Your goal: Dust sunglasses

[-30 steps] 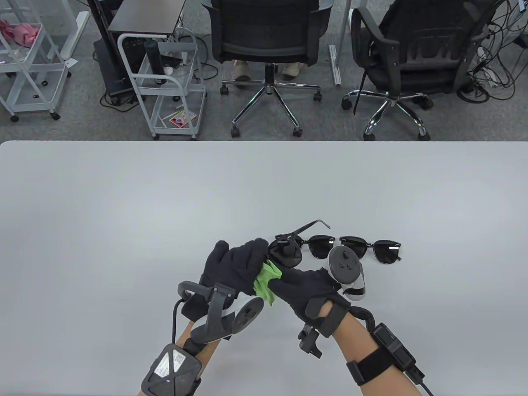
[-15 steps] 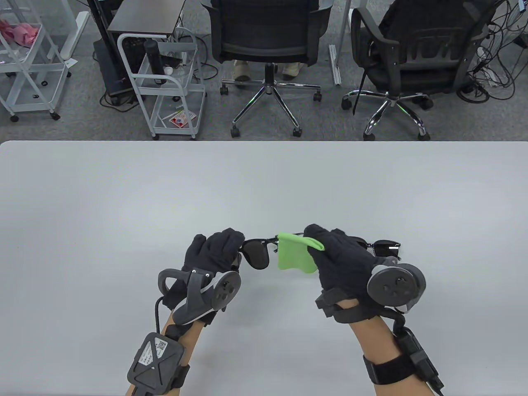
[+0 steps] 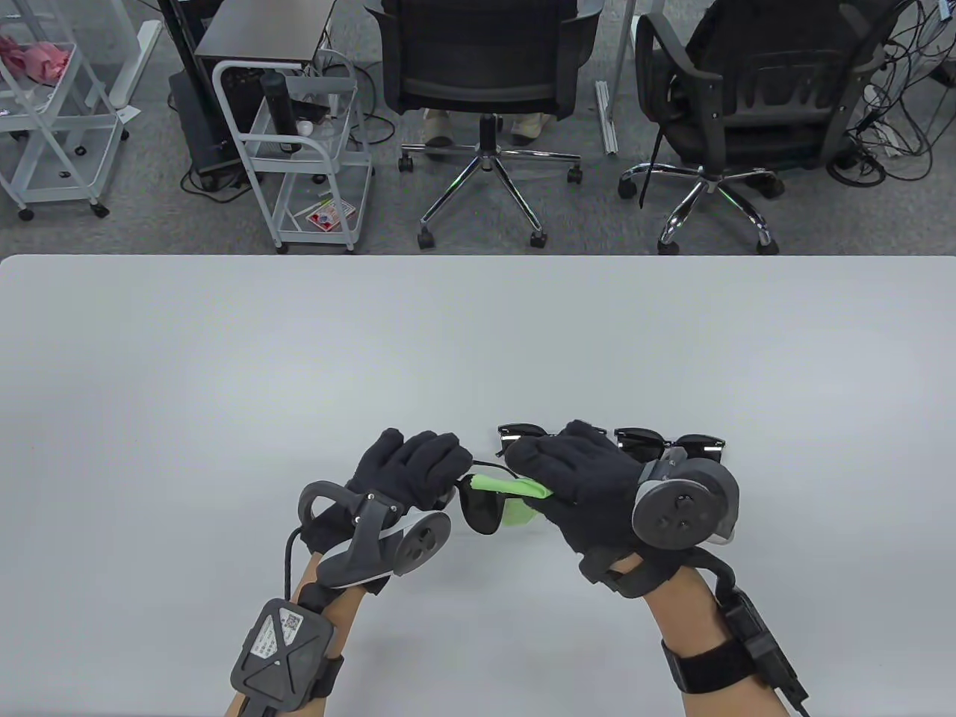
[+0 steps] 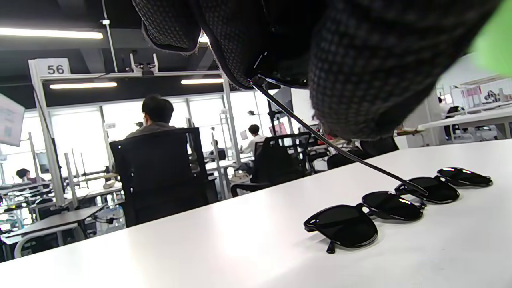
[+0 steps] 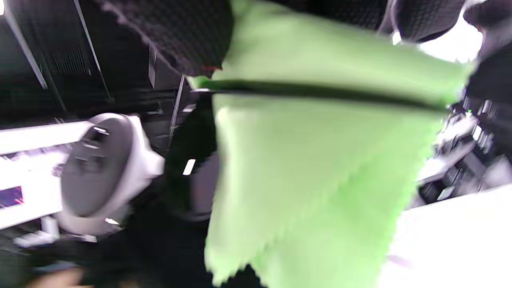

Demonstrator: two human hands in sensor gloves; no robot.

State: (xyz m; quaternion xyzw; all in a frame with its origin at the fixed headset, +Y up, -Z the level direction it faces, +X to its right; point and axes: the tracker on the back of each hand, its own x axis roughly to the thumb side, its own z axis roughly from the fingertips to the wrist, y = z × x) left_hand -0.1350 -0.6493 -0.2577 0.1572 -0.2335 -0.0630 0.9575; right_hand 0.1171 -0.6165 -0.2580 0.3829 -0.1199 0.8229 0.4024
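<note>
Over a pale worktop (image 3: pixel 224 373) the left hand (image 3: pixel 407 467) grips sunglasses (image 3: pixel 484 508) mid-wipe, the right hand (image 3: pixel 575 478) pinches a green cloth (image 3: pixel 515 489), two pairs (image 4: pixel 396 208) beyond seemingly undusted.

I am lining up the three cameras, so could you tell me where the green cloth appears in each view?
Table view: the green cloth sits low and centre, under the right hand, against the held sunglasses.
Left wrist view: only a green sliver at the top right corner.
Right wrist view: it fills the centre, draped over a thin dark bar.
Shared landmark: the white table.
</note>
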